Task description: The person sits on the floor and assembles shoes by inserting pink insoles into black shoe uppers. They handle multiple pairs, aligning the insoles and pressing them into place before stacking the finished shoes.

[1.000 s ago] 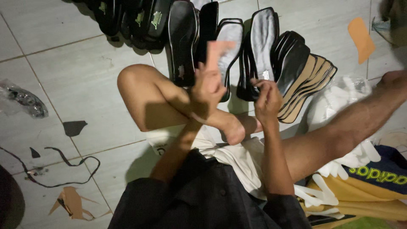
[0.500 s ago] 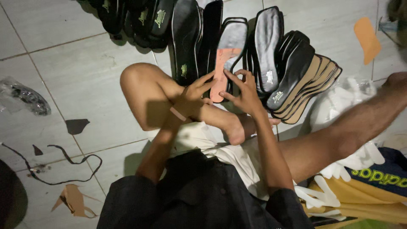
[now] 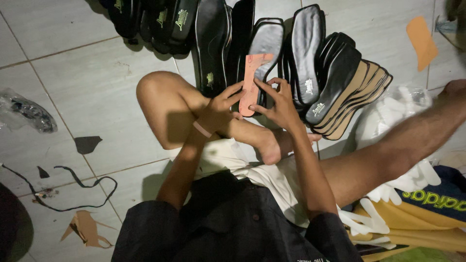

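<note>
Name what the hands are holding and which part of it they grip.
Both hands, left hand and right hand, hold a flat salmon-pink insole-shaped sheet by its lower end.

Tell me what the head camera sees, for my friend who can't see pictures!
A person sitting on a tiled floor holds a thin orange insole piece with both hands, the left hand and right hand pinching its edges. Just beyond, rows of black and grey shoe insoles lie overlapping, with cut scraps scattered to the left.
</note>
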The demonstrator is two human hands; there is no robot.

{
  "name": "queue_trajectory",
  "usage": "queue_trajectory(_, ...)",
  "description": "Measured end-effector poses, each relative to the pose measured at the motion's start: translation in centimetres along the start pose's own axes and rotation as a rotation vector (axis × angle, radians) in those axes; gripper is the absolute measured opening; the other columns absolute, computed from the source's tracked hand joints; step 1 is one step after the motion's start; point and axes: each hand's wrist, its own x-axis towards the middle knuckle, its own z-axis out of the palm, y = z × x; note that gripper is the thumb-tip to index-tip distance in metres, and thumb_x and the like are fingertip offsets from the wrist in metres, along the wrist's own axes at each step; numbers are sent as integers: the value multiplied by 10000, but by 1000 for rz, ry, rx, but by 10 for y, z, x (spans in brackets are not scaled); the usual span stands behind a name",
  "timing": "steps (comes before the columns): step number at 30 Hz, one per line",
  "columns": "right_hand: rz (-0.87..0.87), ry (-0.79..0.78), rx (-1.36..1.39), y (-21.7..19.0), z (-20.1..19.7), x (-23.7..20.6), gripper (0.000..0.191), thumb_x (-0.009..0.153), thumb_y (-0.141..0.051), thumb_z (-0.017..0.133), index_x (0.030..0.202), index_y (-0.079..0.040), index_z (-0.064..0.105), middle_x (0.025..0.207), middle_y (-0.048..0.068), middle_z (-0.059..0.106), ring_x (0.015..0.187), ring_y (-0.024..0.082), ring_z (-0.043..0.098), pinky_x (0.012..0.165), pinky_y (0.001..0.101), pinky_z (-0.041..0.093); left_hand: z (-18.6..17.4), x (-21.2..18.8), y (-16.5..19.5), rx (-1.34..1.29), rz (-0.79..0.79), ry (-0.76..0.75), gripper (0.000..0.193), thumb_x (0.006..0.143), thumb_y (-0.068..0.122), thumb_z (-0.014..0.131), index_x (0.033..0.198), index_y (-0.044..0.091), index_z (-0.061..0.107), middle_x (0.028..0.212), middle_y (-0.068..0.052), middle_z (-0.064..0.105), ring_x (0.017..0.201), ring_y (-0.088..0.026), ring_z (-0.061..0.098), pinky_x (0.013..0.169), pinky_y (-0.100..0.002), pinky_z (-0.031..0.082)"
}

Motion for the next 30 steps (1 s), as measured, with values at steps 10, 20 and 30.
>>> queue_trajectory(10,378,579,197,17,-7,1,270,1146,-248,485,1189,-96,704,1385,143,500,1035,289,581,926,341,481,12,18,36,-17,-219,174,563,825,52,810,1351,44,609,1363,-133,558,1018,-293,676,836,-346,597)
queue_trajectory(20,96,364,-49,-19,-37,12,190,1125,-147,561,1223,-60,699,968,135,749,746,246,734,680,358,574,13,24,39,104,-219,172,700,771,92,840,1426,96,594,1326,-190,531,1107,-363,619,909,-396,551)
queue_trajectory(30,-205,394,-313,-21,-16,25,272,990,13,607,1242,-84,641,1114,156,744,918,309,747,740,388,588,15,26,32,62,-229,131,686,775,98,811,1422,69,587,1309,-198,525,1132,-381,608,949,-416,534)
